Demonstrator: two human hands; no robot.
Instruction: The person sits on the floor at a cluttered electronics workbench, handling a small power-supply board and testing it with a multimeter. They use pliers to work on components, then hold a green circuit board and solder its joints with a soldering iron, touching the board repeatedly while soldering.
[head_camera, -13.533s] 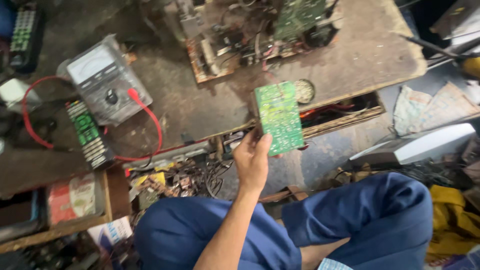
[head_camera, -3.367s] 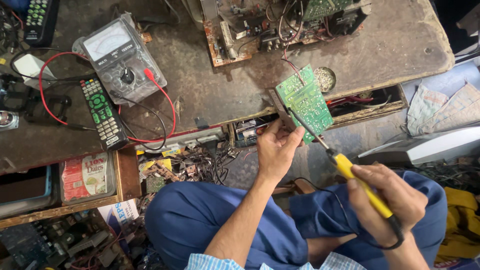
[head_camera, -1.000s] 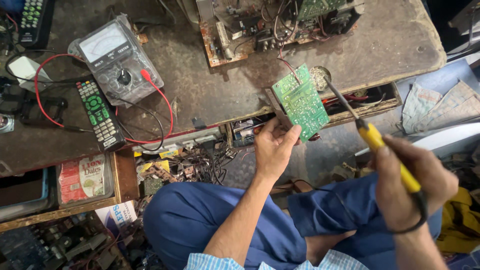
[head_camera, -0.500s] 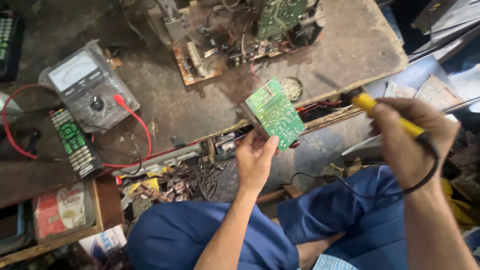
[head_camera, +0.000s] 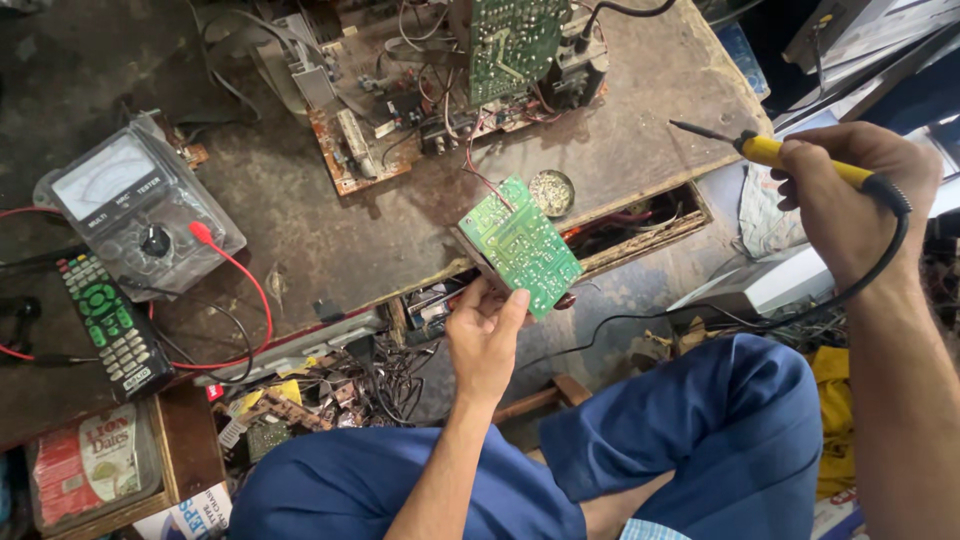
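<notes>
Pinching green circuit board (head_camera: 522, 246), fist around soldering iron (head_camera: 790, 155)

1. Both forearms are bare, with no sleeves, watch or rings showing on the left hand (head_camera: 487, 335) or right hand (head_camera: 850, 200).
2. Plain blue trousers (head_camera: 690, 440) cover both legs.

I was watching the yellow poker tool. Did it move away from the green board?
Yes. The soldering iron in the right hand has swung out rightward, away from the green circuit board and off the workbench edge.
</notes>
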